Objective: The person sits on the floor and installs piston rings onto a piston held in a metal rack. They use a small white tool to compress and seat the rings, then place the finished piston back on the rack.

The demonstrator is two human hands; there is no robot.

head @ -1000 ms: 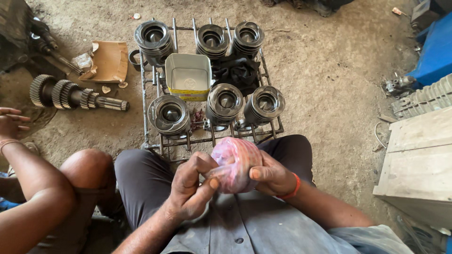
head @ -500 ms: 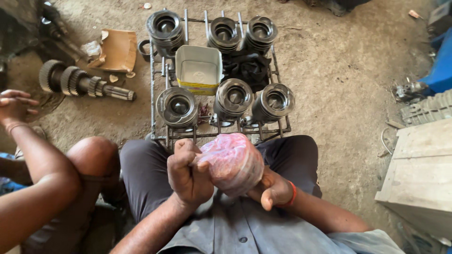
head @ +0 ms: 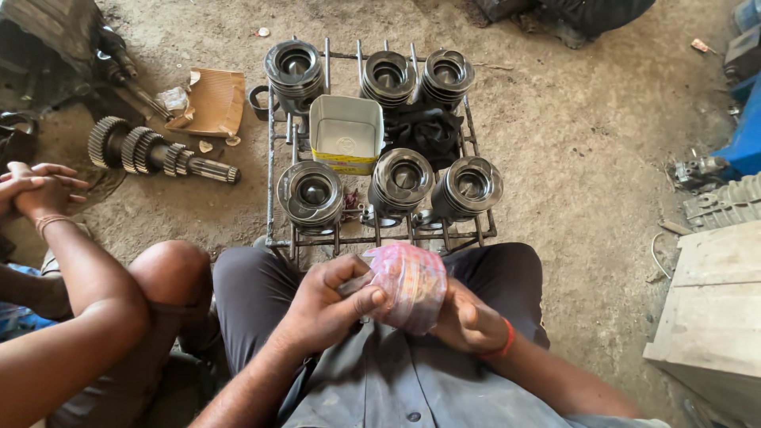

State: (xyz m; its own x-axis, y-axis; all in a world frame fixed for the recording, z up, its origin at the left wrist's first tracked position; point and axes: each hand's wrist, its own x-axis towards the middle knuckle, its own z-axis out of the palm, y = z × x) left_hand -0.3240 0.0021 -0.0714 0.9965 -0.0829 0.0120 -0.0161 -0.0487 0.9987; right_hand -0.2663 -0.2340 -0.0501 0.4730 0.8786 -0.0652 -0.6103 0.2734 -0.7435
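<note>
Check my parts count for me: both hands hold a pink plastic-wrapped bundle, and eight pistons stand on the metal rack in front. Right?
Not quite. The head view shows six pistons on the metal rack, not eight. Both the left hand and right hand do hold the pink plastic-wrapped bundle.

Six pistons (head: 315,192) stand on one metal rack (head: 272,158) (three in the far row, three in the near). One white tub (head: 346,133), one gear shaft (head: 158,154), one cardboard piece (head: 212,101), one pink packet (head: 412,284).
</note>
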